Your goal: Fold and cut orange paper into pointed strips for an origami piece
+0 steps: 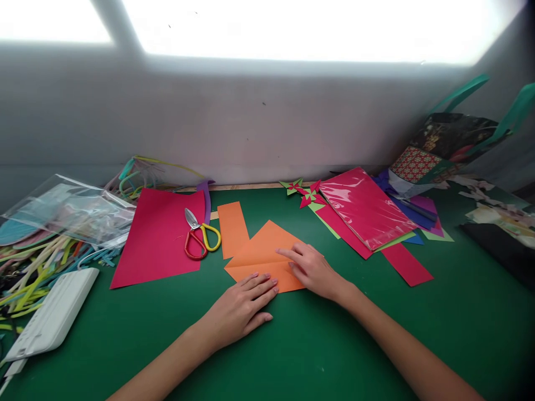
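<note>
An orange sheet of paper [259,250] with a crease across it lies on the green table [292,351]. My left hand [242,306] rests flat near the sheet's lower edge, fingers stretched out over it. On the sheet's right side is my right hand [311,270], its index finger extended onto the paper by the crease and the other fingers loosely bent. Behind the sheet to the left lies an orange strip [234,229]. Scissors [195,234] with one red and one yellow handle sit on a red sheet [154,239].
At the left are a white power strip [58,312], colourful strips [37,267] and clear plastic [83,211]. Folded paper stars [310,195], a wrapped red paper pack [368,206] and a red strip [407,264] lie to the right, before a patterned bag [430,153].
</note>
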A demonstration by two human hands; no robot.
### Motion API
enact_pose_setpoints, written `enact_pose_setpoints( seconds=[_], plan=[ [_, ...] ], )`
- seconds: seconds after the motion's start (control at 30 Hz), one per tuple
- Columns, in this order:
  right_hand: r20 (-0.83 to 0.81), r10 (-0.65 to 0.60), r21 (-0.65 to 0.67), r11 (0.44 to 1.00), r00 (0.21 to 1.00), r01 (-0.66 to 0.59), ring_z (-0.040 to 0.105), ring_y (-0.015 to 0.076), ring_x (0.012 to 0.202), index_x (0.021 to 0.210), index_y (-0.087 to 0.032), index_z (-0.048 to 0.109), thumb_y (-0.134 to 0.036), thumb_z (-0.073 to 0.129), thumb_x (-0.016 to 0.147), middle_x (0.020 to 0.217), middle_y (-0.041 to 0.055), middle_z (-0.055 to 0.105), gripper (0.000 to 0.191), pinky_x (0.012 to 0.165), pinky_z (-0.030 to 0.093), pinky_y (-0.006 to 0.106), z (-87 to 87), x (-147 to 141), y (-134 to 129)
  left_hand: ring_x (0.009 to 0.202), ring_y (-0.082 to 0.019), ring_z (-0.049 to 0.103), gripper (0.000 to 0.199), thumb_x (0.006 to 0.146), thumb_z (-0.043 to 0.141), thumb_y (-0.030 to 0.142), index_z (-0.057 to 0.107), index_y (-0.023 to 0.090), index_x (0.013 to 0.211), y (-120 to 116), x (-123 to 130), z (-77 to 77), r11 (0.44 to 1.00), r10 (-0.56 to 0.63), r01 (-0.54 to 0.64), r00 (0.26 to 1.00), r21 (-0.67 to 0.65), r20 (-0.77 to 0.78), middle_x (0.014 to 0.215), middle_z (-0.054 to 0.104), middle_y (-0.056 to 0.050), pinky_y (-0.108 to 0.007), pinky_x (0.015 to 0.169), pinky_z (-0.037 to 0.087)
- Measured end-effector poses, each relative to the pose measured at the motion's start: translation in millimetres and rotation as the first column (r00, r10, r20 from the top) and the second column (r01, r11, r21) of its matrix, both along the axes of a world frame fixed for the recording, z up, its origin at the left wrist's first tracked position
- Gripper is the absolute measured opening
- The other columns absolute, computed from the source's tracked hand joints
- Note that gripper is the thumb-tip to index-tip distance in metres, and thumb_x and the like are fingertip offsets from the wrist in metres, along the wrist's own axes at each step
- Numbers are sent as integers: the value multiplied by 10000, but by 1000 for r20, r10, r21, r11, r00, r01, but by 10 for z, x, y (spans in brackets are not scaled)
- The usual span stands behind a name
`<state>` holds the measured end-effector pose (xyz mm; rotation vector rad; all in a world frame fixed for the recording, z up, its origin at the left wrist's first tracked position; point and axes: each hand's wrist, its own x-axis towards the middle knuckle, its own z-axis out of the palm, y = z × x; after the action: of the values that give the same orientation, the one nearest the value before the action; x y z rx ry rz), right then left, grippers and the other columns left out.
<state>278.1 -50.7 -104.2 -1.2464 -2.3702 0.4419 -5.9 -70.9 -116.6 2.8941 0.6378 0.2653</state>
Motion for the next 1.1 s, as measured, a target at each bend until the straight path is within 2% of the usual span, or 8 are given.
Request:
enact_pose_setpoints(
  seconds=[0.1,0.2,0.3,0.43,0.83,0.9,1.0,1.1],
  plan=[
    [113,-134,163,980,984,115,565,332,1253,1601,-227,443,-152,451,1029,1383,174,610,576,1086,448,535,28,-250,-253,1520,-289,452,598,1092,498,452,400,205,1628,-7,12,-19,1000,9,-9,1000,-2,13,1618,496,-85,-500,1254,415],
    [233,-196,226,963,952,143,288,404,1555,1670,-208,295,-159,487,1005,1694,171,342,694,1251,233,653,-53,-472,-420,1515,-304,457,584,1097,482,455,427,187,1613,-9,13,-38,1000,11,-11,1000,9,-4,1615,498,-92,-509,1249,418],
    [290,-252,252,951,923,181,146,419,1615,1699,-182,182,-145,499,989,1759,168,182,778,1265,169,703,-164,-557,-463,1518,-295,453,578,1101,473,449,421,196,1618,-9,7,-47,1000,10,-10,1000,13,-8,1618,495,-90,-498,1253,413],
    [319,-254,254,951,913,176,127,415,1623,1708,-208,136,-114,499,966,1768,151,139,831,1260,186,718,-219,-470,-489,1514,-279,462,582,1091,503,436,416,219,1624,-10,2,-57,1000,20,-20,999,7,45,1607,514,-81,-483,1265,400],
    [292,-370,223,923,882,313,169,394,1619,1713,-270,77,-146,385,1033,1776,110,141,757,1224,282,715,-290,130,-706,1522,-265,451,604,1093,497,432,364,241,1650,11,-23,-66,1000,6,-7,998,25,67,1618,503,-73,-455,1267,393],
    [279,-343,215,933,897,290,232,375,1602,1704,-289,163,-91,376,1014,1754,97,243,749,1232,293,687,-251,179,-725,1506,-279,473,582,1095,491,417,398,212,1631,-19,5,-45,999,4,-7,999,52,49,1612,511,-87,-464,1255,405],
    [250,-211,189,968,945,166,444,328,1477,1650,-276,355,-21,371,987,1612,98,499,710,1218,351,597,-177,118,-782,1438,-319,539,535,1090,492,414,485,168,1565,-94,111,21,995,40,-42,999,87,32,1566,562,-119,-487,1201,455],
    [250,-93,161,986,964,54,593,323,1268,1594,-231,461,-114,437,1035,1488,126,616,572,1082,471,528,-132,-45,-850,1292,-300,632,455,1090,481,410,563,188,1479,-108,235,113,996,84,-86,995,31,56,1436,652,-132,-455,1100,528]
  ],
)
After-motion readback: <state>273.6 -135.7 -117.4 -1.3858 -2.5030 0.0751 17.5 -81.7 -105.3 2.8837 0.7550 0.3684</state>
